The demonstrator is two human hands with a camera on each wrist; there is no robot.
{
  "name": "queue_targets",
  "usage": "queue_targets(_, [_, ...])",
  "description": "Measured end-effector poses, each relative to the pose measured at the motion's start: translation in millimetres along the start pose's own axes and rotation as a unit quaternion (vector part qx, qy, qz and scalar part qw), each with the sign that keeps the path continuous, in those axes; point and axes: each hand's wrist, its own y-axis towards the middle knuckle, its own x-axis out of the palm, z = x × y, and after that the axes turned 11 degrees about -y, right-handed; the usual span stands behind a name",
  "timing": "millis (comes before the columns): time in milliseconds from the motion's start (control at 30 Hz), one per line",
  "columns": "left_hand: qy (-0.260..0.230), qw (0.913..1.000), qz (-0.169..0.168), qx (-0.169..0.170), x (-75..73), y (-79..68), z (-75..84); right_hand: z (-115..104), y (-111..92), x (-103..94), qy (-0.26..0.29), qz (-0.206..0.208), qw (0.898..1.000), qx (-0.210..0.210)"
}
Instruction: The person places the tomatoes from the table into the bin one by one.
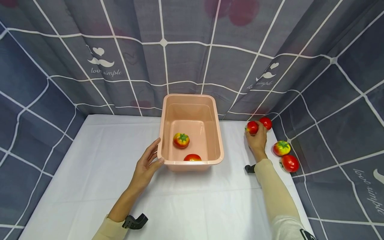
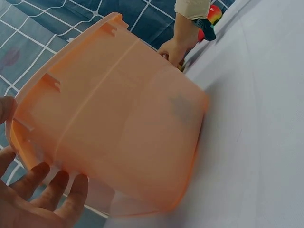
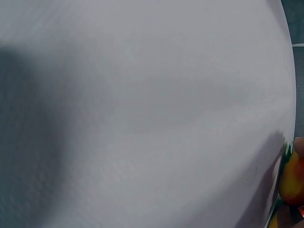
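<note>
My left hand (image 1: 146, 165) holds the front left corner of a peach plastic bin (image 1: 220, 143), thumb near the front rim, fingers along the left side. In the left wrist view those fingers (image 2: 56, 187) spread against the bin's outer wall. Inside the bin lie a red-and-yellow tomato (image 1: 181, 140) and a red tomato (image 1: 192, 157), the latter partly hidden by the front rim. At the back right, my right hand (image 1: 257, 140) grips a tomato (image 1: 252, 127); another red tomato (image 1: 265, 122) sits just beyond the fingers. The right wrist view catches the gripped tomato (image 3: 291, 183) at its edge.
A yellow-and-red tomato (image 1: 281, 148) and a red tomato (image 1: 289, 163) lie along the right edge of the white-covered table (image 1: 120, 140). Grey checked curtains (image 1: 186, 63) hang behind the table and along both sides.
</note>
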Motion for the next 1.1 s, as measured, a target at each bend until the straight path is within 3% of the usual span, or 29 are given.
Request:
queue_targets(400, [0.006,0.9999,0.006,-0.007,1.7,0.7,-0.2,-5.3,-4.3,-4.1,0.017,0.017,1.0,-0.009])
queue_targets(767, [0.006,1.0,0.006,-0.005,1.8,0.3,-0.3,-22.3,-29.2,-9.6,0.09,0.018,0.995,-0.043])
queue_targets(1100, [0.004,1.0,0.007,-0.005,1.5,0.0,-0.5,-48.0,-54.5,-14.2,0.168,0.016,0.983,-0.078])
